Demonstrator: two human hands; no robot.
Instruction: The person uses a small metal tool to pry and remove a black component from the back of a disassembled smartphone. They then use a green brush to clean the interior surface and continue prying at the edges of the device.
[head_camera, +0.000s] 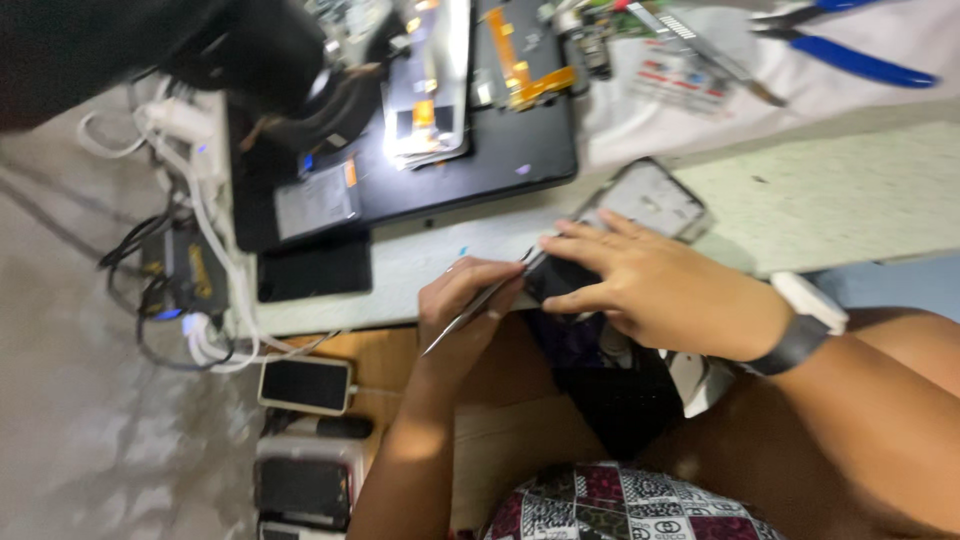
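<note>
Worktop (850, 190) runs across the top of view w/ a black tray (500, 150) of phone parts on it. Just right of the tray, at the worktop's near edge, lies the phone (570, 275) I'm working on, dark, partly under my hand. An opened phone frame (650, 200) sits touching it on its far side. My right hand (650, 285), w/ a black wristband, presses flat on the phone, grip closed over its edge. My left hand (465, 300), left of the phone, pinches thin metal tweezers (485, 305); tip meets the phone's corner. Blue pliers (850, 50) lie well right of the tray.
</note>
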